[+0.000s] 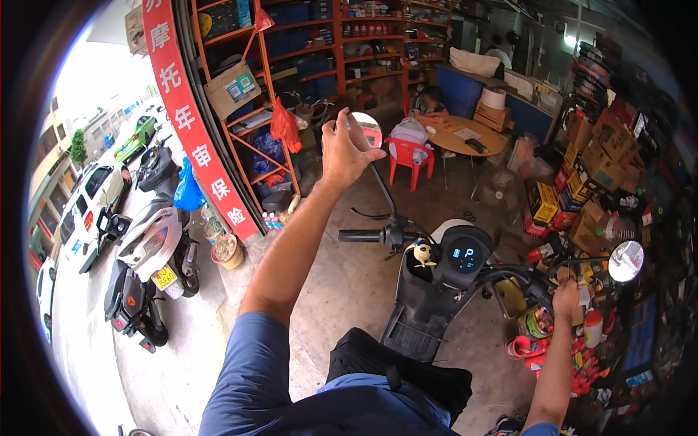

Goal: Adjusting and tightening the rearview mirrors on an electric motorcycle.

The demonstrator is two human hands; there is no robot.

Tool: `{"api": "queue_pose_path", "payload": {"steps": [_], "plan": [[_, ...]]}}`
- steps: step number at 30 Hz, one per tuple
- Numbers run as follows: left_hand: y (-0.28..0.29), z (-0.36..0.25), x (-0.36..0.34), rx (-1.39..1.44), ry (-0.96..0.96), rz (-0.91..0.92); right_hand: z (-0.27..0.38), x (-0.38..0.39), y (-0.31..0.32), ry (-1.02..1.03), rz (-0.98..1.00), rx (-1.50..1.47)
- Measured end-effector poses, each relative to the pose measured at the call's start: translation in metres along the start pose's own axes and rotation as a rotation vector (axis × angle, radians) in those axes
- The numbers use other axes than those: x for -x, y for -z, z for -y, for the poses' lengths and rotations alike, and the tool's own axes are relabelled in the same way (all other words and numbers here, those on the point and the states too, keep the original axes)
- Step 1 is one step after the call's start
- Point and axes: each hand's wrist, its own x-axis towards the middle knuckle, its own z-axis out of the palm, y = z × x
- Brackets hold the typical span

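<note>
I sit astride an electric scooter with a lit round dashboard [467, 253]. My left hand [345, 156] is raised, its thumb and fingers closed around the rim of the round left rear-view mirror [369, 131]. Below it the black left handlebar grip [360, 235] is free of any hand. My right hand [566, 298] is wrapped round the right handlebar grip, which the fingers mostly hide. Beside that hand stands the right rear-view mirror [626, 261] on its stalk. A small yellow toy figure [422, 253] sits left of the dashboard.
Boxes [607, 156] and loose goods crowd the right side. Ahead are a red plastic chair [411, 156], a round wooden table [465, 136] with a person seated at it, and orange shelves [338, 43]. Parked outside at left are a scooter [153, 240] and a white car [91, 207].
</note>
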Motion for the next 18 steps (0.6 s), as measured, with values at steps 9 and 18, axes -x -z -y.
{"api": "queue_pose_path", "payload": {"steps": [9,18], "plan": [[-0.013,0.035,0.006,0.173,-0.067,-0.145,-0.003,0.001,-0.002,0.032,-0.039,-0.031],[-0.054,0.083,0.089,0.744,0.352,0.069,0.000,0.005,0.002,-0.013,-0.006,-0.037]]}}
